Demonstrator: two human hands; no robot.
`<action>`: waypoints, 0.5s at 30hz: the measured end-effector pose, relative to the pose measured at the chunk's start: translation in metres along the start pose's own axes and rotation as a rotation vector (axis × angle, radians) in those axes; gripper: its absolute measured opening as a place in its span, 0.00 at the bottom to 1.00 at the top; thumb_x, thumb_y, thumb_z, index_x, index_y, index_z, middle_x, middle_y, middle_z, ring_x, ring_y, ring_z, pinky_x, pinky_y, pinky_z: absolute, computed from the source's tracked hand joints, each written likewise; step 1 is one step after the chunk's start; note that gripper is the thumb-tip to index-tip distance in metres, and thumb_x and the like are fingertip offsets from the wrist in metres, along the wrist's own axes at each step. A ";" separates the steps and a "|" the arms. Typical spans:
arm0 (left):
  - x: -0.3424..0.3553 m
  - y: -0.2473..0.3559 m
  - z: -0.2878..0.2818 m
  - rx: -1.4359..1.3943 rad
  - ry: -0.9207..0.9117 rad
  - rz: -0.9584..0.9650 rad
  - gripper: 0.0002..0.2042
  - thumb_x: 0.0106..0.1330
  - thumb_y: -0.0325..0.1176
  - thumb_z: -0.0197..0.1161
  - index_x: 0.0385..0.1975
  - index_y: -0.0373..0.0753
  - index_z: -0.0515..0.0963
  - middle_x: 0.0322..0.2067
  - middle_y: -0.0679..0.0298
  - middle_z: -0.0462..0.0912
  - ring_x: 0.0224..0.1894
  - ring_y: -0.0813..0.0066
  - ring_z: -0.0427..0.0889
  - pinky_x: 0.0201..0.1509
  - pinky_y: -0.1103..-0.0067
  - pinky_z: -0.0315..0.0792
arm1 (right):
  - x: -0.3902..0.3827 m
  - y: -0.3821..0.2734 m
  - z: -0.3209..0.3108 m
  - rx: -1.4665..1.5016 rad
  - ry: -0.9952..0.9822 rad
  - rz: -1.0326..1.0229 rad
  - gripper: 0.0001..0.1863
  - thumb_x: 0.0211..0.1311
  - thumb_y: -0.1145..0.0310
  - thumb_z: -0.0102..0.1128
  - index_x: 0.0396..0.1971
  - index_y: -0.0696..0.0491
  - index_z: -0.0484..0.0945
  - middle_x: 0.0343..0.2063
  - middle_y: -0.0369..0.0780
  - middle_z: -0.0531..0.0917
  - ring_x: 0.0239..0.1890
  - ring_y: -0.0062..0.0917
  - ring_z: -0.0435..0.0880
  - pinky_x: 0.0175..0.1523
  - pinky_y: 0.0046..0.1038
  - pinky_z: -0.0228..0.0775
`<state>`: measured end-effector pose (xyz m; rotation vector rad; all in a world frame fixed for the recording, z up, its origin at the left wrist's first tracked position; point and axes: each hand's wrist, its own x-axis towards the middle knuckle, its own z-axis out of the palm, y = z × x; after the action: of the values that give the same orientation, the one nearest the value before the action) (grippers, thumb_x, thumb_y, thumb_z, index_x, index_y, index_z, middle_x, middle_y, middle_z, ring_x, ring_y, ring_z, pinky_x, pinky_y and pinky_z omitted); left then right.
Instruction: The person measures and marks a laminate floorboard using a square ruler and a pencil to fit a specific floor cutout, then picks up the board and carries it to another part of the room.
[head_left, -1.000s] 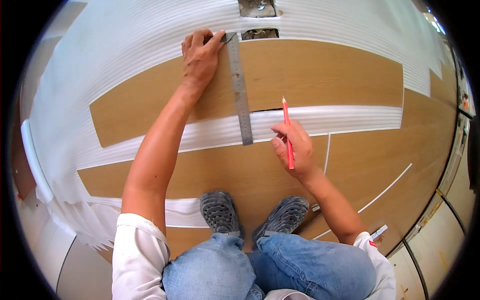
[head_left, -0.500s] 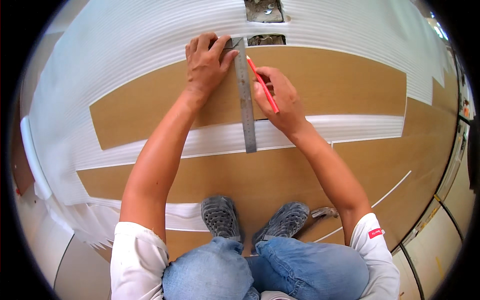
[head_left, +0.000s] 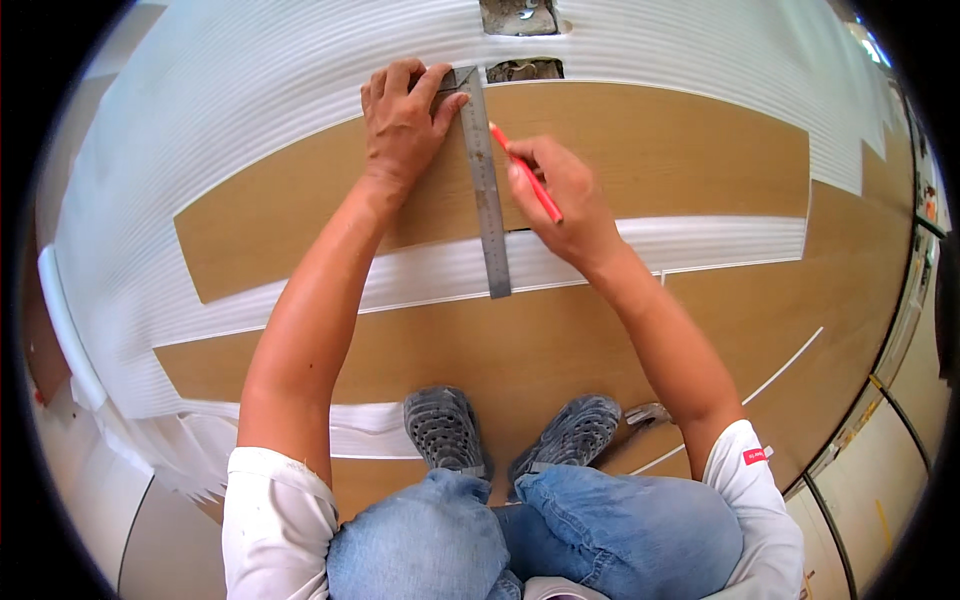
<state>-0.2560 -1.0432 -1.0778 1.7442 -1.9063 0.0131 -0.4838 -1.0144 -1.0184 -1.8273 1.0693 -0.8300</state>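
Note:
My left hand (head_left: 402, 125) is closed on the short stock of a metal try square (head_left: 484, 185). The stock sits at the far edge of a loose wood-coloured plank (head_left: 650, 150), and the long ruled blade crosses the plank toward me, over the foam strip, to the edge of the nearer flooring. Just right of the blade, my right hand (head_left: 562, 195) grips a red pencil (head_left: 536, 180), its tip pointing at the blade's far part. Whether the tip touches the plank I cannot tell.
White ribbed foam underlay (head_left: 250, 110) spreads beyond the plank, with two cut-out holes such as the nearer one (head_left: 525, 69). Laid wood flooring (head_left: 520, 340) lies under my grey shoes (head_left: 447, 430). A hammer-like metal head (head_left: 648, 413) rests by the right shoe. Rolled foam (head_left: 70, 325) edges the left.
The pencil tip has shifted slightly down along the square's blade. The view has moved a little, so the plank and square sit slightly higher; both hands keep their holds.

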 end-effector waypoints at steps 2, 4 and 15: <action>-0.001 -0.001 0.000 0.007 -0.008 -0.004 0.19 0.63 0.46 0.73 0.52 0.48 0.84 0.48 0.63 0.78 0.54 0.60 0.74 0.60 0.65 0.66 | -0.018 -0.014 -0.010 -0.065 -0.091 0.043 0.08 0.68 0.69 0.59 0.42 0.57 0.79 0.32 0.48 0.82 0.35 0.46 0.81 0.43 0.42 0.74; -0.002 -0.001 0.001 -0.003 -0.002 -0.010 0.19 0.62 0.46 0.73 0.52 0.48 0.84 0.48 0.62 0.78 0.54 0.60 0.74 0.60 0.65 0.66 | -0.025 -0.024 -0.017 -0.050 -0.117 0.091 0.09 0.67 0.69 0.60 0.42 0.57 0.79 0.31 0.48 0.83 0.35 0.45 0.82 0.42 0.40 0.74; 0.002 0.004 0.011 0.003 0.039 -0.012 0.17 0.62 0.41 0.72 0.50 0.47 0.84 0.47 0.62 0.78 0.54 0.58 0.74 0.60 0.63 0.65 | -0.077 -0.023 -0.063 0.060 0.155 0.364 0.13 0.71 0.69 0.59 0.51 0.59 0.77 0.38 0.44 0.88 0.40 0.30 0.88 0.48 0.31 0.79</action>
<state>-0.2641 -1.0479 -1.0846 1.7449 -1.8689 0.0455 -0.5614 -0.9593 -0.9804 -1.4753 1.4082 -0.7813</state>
